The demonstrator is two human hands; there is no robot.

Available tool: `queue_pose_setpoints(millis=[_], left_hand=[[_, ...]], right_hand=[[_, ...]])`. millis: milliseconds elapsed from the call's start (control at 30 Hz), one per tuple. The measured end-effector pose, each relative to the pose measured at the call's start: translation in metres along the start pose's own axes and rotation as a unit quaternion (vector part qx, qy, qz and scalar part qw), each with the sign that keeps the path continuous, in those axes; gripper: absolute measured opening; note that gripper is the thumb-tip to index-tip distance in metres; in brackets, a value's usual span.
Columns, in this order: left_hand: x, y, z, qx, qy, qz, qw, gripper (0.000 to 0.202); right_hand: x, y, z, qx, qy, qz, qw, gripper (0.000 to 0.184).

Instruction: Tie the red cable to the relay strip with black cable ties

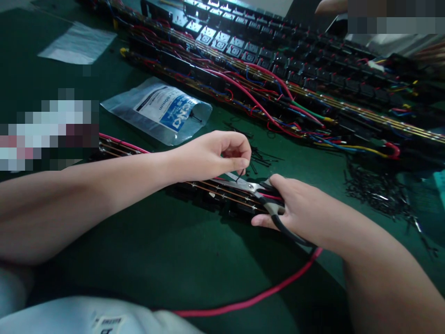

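Scissors (253,187) clasped in right-hand grip (299,208), left-hand grip (222,152) pinched together on black cable tie (238,177)

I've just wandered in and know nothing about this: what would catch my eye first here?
Probably the scissors, near the centre in the right hand, with the fingers of the left hand pinching a thin black strip at their blades. Then the brightly lit sockets in rows at the top, behind coloured wires. Last, the thick red cable curving across the bottom.
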State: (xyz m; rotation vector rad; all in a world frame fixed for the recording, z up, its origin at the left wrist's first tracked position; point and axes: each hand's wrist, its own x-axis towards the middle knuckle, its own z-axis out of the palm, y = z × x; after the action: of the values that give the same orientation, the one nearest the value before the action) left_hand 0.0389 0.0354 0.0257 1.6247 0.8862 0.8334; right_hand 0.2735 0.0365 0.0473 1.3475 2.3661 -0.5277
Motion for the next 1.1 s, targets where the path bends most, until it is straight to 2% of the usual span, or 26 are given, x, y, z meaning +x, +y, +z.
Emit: queue_pose_setpoints(millis=[500,767,967,1100], left_hand=[[0.001,0.0011,0.0003,-0.003,0.019,-0.028,0.999,0.008],[0.0014,0.001,0.0005,-0.001,0.028,-0.039,0.999,0.008],[0.0019,0.0008,-0.0002,0.02,0.035,-0.041,0.998,0.007],[0.0025,0.0008,-0.0003,0.018,0.033,-0.05,0.998,0.006]], right_hand=[[0.0029,-0.0031,-0.0021,-0.006,-0.019,0.007,1.0,0.065],[0.004,-0.003,-0.0041,-0.034,0.001,-0.008,0.999,0.073],[0.0039,-0.0037,-0.0043,-0.051,0.001,0.003,0.999,0.077],[0.0045,-0.0054,-0.0044,-0.101,0.009,0.016,0.995,0.082]])
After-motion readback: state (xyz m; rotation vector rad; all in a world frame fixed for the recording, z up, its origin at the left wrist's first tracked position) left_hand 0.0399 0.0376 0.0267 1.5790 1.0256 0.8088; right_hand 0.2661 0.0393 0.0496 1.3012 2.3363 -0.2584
